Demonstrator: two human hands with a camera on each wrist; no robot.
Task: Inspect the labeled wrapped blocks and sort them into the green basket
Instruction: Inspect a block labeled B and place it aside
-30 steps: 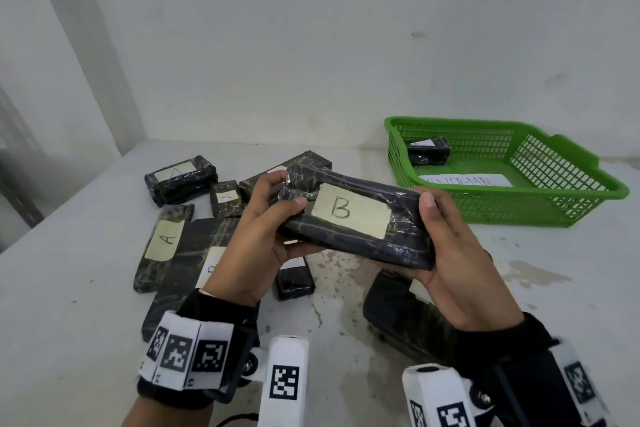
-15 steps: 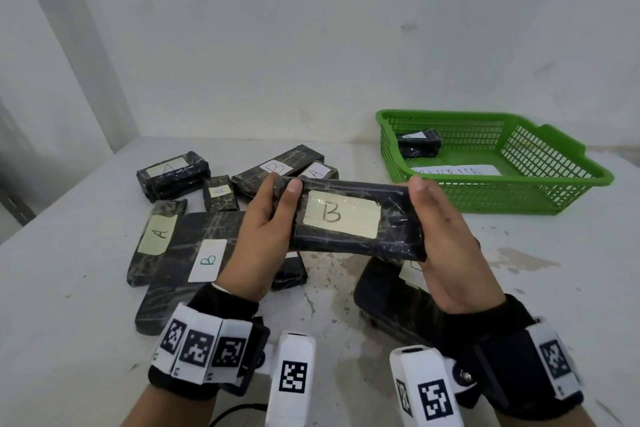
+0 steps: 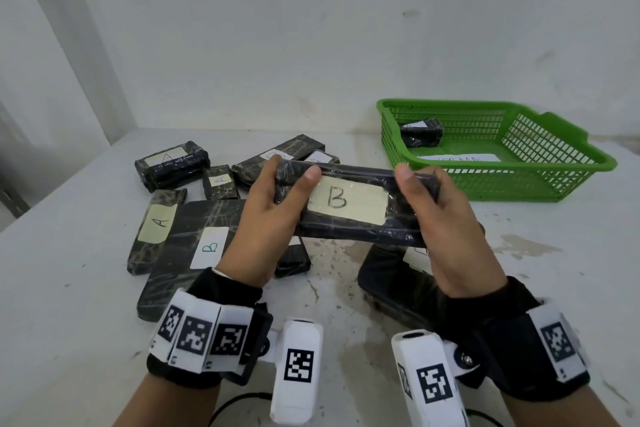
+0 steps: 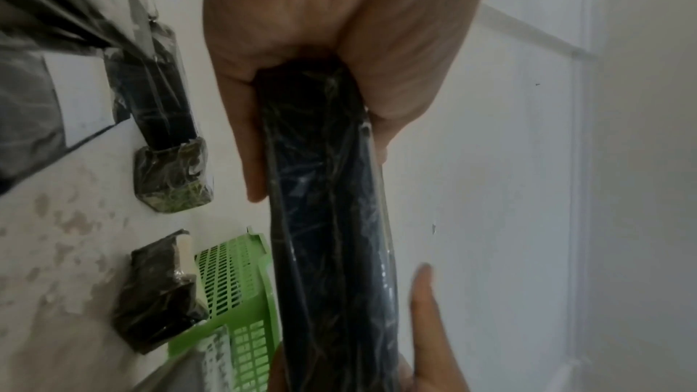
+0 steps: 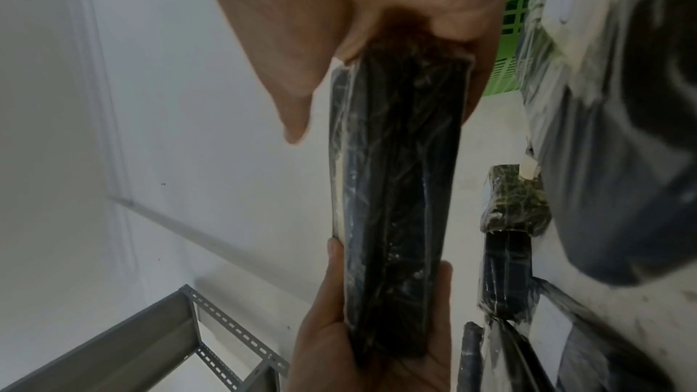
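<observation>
B-block point(image 3: 349, 206) now level, between hands

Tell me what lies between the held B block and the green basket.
In the head view, nothing lies between the B block, gripped by the left hand and right hand, and the green basket: only bare tabletop.

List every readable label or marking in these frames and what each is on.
"B": held block
"B": white label, large flat block
"A": long block at left
"A": small block
"A", faint: thick block at back
Unreadable: basket paper, back blocks' labels, wrist tags.
</observation>
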